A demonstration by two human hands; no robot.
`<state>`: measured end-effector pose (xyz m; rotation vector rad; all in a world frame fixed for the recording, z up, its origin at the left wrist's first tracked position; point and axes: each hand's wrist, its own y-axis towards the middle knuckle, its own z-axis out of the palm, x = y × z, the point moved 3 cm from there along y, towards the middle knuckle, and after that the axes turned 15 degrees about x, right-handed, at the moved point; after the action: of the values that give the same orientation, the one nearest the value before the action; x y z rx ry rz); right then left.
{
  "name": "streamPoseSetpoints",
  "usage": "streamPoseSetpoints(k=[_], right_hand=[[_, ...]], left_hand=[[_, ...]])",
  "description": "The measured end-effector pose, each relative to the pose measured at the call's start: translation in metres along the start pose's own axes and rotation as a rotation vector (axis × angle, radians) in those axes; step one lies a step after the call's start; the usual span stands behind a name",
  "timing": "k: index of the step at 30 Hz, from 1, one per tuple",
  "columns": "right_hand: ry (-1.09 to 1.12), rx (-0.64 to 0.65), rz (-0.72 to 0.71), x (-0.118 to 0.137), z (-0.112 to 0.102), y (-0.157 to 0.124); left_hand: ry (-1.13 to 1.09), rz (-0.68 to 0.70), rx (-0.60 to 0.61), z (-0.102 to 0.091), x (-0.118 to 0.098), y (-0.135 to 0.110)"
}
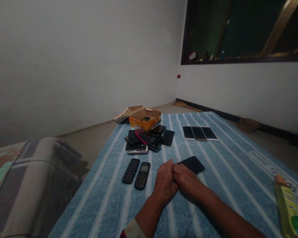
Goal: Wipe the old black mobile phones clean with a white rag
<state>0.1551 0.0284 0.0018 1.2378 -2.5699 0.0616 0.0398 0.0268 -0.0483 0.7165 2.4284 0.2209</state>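
Note:
My left hand (164, 181) and my right hand (186, 180) rest together on the striped blue cloth, their inner sides touching. The fingers of both are pressed together and partly hidden, and nothing shows in either hand. Just beyond my right hand lies a black smartphone (193, 164), its near edge covered by that hand. To the left of my left hand two black keypad phones, one (130, 171) farther left and one (142, 176) nearer, lie side by side. Three white-framed smartphones (199, 133) form a row farther off on the right.
A pile of several phones (144, 138) lies before an open orange box (142, 124) with a small phone inside. A yellow-green bottle (289, 208) lies at the right edge. On the left is a cloth-covered seat (39, 178). Walls and a dark window (243, 29) stand beyond.

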Motion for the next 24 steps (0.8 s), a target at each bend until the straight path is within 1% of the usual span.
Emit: streamPoseSetpoints(k=[7, 13, 19, 24], right_hand=[[0.011, 0.036, 0.016, -0.007, 0.000, 0.007], [0.051, 0.071, 0.011, -0.006, 0.002, 0.006], [0.061, 0.092, 0.125, -0.006, 0.002, 0.012], [0.056, 0.057, 0.050, -0.005, 0.003, 0.008]], left_hand=[[-0.001, -0.042, 0.031, 0.001, 0.001, 0.000], [-0.018, -0.067, 0.052, 0.001, 0.002, 0.001], [-0.055, -0.046, 0.030, -0.007, -0.005, 0.003], [-0.038, -0.049, 0.042, -0.008, -0.006, 0.003]])
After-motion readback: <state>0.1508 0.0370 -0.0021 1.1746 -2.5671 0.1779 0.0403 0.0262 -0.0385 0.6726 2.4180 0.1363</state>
